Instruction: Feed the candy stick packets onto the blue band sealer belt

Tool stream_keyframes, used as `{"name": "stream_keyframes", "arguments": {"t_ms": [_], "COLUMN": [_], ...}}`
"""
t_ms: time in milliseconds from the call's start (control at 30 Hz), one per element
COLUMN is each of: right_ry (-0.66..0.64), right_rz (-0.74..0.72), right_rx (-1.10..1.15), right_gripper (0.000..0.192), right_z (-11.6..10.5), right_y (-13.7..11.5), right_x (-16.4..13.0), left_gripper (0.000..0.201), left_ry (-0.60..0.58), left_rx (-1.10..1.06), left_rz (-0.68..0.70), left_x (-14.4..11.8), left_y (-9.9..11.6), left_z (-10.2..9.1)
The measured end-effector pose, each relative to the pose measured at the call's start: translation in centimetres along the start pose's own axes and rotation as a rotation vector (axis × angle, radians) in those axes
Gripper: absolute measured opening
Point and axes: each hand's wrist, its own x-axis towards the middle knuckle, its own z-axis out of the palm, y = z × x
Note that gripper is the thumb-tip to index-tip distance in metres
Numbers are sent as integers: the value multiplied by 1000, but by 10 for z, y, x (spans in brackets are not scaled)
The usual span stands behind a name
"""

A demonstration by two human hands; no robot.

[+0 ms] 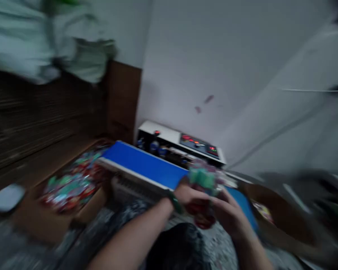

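Both of my hands are closed around a clear plastic packet (204, 178) with green and red contents, smeared by motion. My left hand (187, 195) grips it from the left, with a green band (174, 202) on the wrist. From the right, my right hand (228, 210) has its fingers against the packet. The packet is above the right part of a blue conveyor belt (146, 163). Behind the belt stands a white and black machine, apparently a bag sealer (163, 131), with a lit control panel (198, 145). What exactly is in the packet is too blurred to tell.
At left, an open cardboard box (42, 225) holds many similar red and green packets (70, 185). Another cardboard box (287, 217) stands at right with a packet (263, 212) inside. A white flat object (6, 198) lies far left. A wall (191, 67) rises behind the machine.
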Motion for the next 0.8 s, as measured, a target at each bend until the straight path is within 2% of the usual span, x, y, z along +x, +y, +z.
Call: {"name": "stream_keyframes", "arguments": {"t_ms": [67, 100, 167, 233, 433, 500, 667, 733, 800], "right_ry": [-167, -232, -279, -268, -198, -145, -79, -39, -66], "right_rz": [0, -5, -28, -72, -213, -245, -247, -233, -190], "right_rx": [5, -1, -41, -89, -135, -166, -215, -201, -129], "right_gripper": [51, 50, 48, 46, 52, 53, 75, 66, 54], "right_z": [-18, -22, -24, -23, -29, -30, -26, -29, -34], "right_y": [-21, -27, -30, -25, -1, 3, 7, 6, 5], "right_x": [1, 4, 11, 17, 27, 26, 22, 26, 32], "left_gripper": [30, 32, 29, 25, 28, 30, 27, 24, 21], "left_ry": [-143, -164, -189, -183, 17, 37, 91, 61, 14], "left_rx": [-32, -83, -116, -135, -111, -114, -87, -84, -94], "left_rz": [-47, -95, -198, -286, -478, -487, -411, -421, -439], "left_x": [30, 42, 56, 58, 57, 60, 60, 61, 64], "left_y": [-11, -17, -27, -32, -42, -48, -51, -47, -44], "left_z": [-5, -7, -10, -14, -19, -17, -11, -11, -9]}}
